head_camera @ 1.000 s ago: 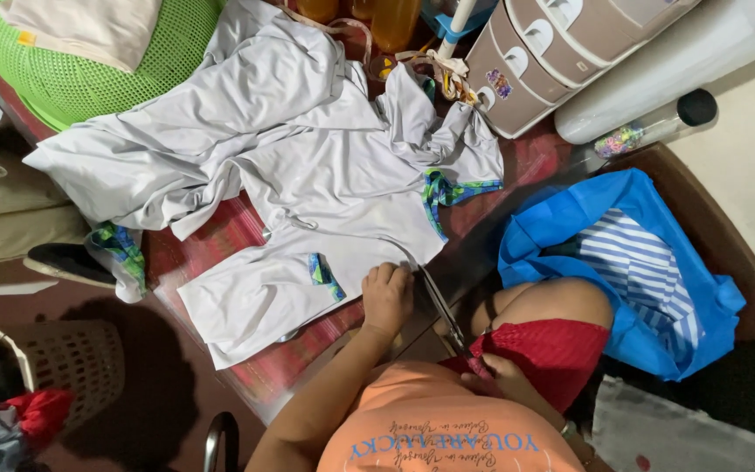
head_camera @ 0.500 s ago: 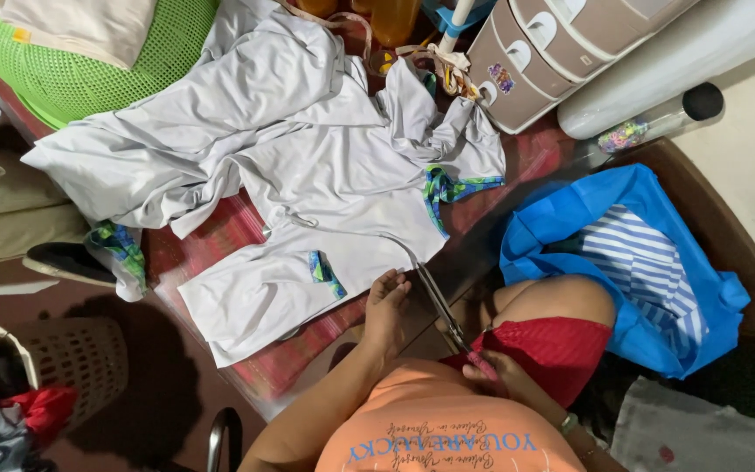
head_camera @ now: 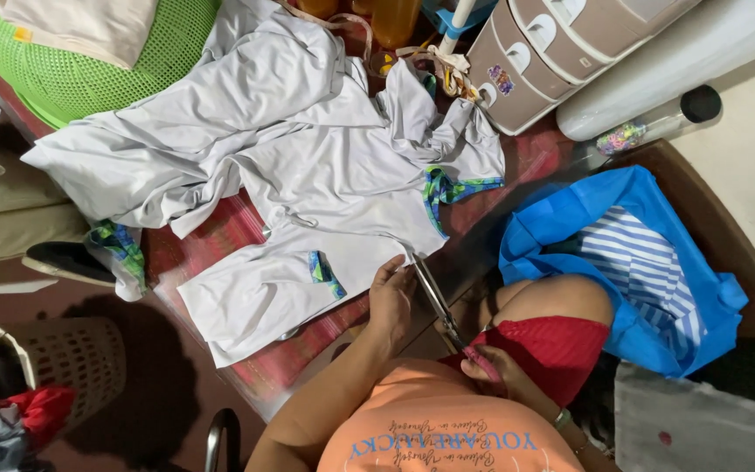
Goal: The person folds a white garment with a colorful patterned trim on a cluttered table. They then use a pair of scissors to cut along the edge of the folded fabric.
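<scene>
A white cloth garment (head_camera: 308, 183) with green-blue patterned trim lies spread over a red patterned mat (head_camera: 220, 232). My left hand (head_camera: 391, 297) rests on the cloth's near edge and holds it down, fingers on the fabric. My right hand (head_camera: 493, 367) grips the red handles of a pair of scissors (head_camera: 437, 301). Their metal blades point up to the cloth edge, right beside my left thumb. My orange shirt and red shorts fill the bottom of the view.
A green mesh basket (head_camera: 89, 79) sits at the top left and a beige drawer unit (head_camera: 552, 52) at the top right beside a white roll (head_camera: 675, 61). A blue bag (head_camera: 640, 262) with striped cloth lies to the right. A brown laundry basket (head_camera: 72, 358) stands lower left.
Almost nothing differs. My left hand has shifted slightly on the cloth edge, and the scissors stay at the same spot in my right hand.
</scene>
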